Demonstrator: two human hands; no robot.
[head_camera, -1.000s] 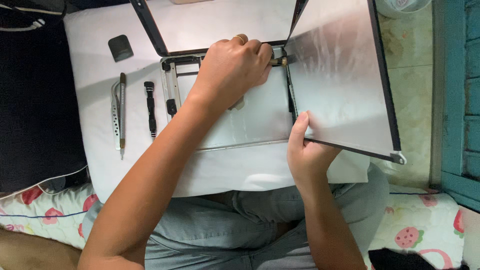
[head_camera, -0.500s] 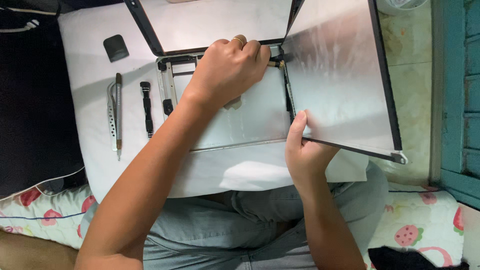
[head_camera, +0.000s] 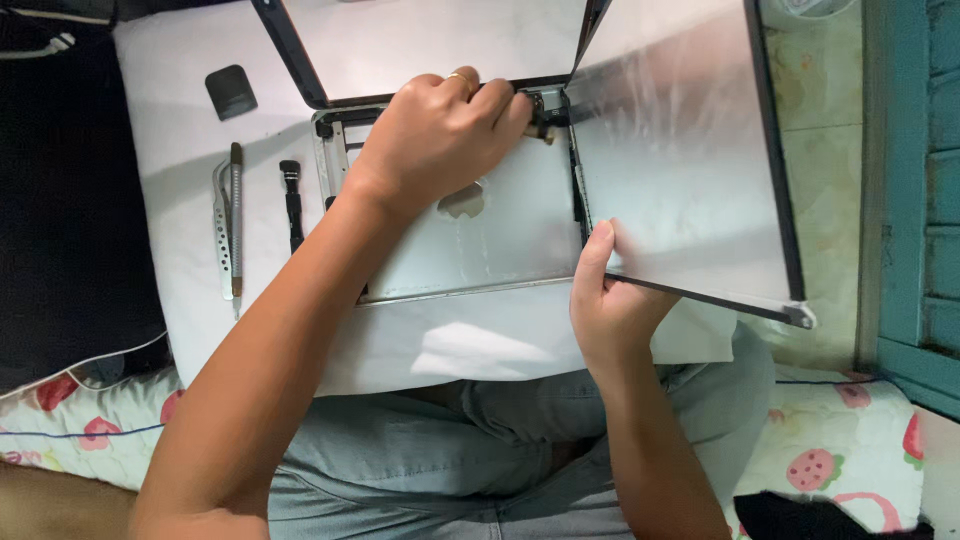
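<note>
Head view: left hand (head_camera: 440, 135) lies curled, fingertips pinched together at the small dark connector (head_camera: 545, 118) by the hinge corner, though whether they actually hold it is hidden by the knuckles; a ring shows on one finger. That connector sits just right of the fingertips, between the open metal shell (head_camera: 490, 245) and the lifted panel (head_camera: 680, 150). Right hand (head_camera: 610, 300) grips the panel's lower left corner, thumb up along its edge, holding it tilted off the shell; its long edge runs away from the person. Left hand is the nearer to the connector. Inside the shell only bare metal shows. Tweezers (head_camera: 222, 235), a dark tool (head_camera: 292, 200) and a pick (head_camera: 230, 92) lie on the white board (head_camera: 180, 150), well left.
</note>
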